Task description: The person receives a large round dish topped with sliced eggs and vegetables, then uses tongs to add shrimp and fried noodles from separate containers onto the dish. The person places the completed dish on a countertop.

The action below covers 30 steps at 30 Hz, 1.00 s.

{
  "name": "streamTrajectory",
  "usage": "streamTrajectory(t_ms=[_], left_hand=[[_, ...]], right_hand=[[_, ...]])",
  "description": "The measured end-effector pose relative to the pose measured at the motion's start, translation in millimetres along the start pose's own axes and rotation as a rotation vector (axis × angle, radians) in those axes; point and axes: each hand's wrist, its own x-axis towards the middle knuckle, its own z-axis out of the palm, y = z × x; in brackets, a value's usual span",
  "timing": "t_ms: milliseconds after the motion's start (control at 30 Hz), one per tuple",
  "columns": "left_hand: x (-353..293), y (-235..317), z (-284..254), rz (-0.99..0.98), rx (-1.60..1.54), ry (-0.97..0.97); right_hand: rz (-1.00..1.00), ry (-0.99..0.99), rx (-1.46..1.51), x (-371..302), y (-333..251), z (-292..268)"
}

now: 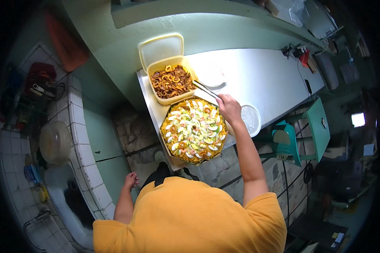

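My right hand grips a pair of metal tongs whose tips reach the right rim of a yellow plastic container. Squid rings and dark brown pieces in sauce fill that container, and its hinged lid stands open behind it. Nearer to me lies a large many-sided platter of noodles, topped with boiled egg slices, chopped greens and several squid rings. My left hand hangs low at my left side, its fingers curled with nothing seen in them.
On the white table stand a pale dish, washed out by glare, and a round white tub beside my right wrist. A green plastic chair is to the right. The tiled counter with its sink runs along the left.
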Motion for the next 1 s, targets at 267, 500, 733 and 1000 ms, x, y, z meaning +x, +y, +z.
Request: streamTrajectory(t_ms=[267, 500, 733, 1000], left_hand=[[-2, -36, -36, -0.028, -0.164, 0.061], [-2, -51, -47, -0.092, -0.177, 0.077], [7, -36, -55, -0.076, -0.171, 0.063], [17, -22, -58, -0.01, -0.138, 0.055]], right_hand=[[-0.19, -0.137, -0.386, 102, -41, 78], [-0.043, -0.264, -0.296, 124, -68, 106], [0.132, -0.259, -0.258, 149, -80, 127], [0.078, -0.075, -0.126, 113, -66, 73]])
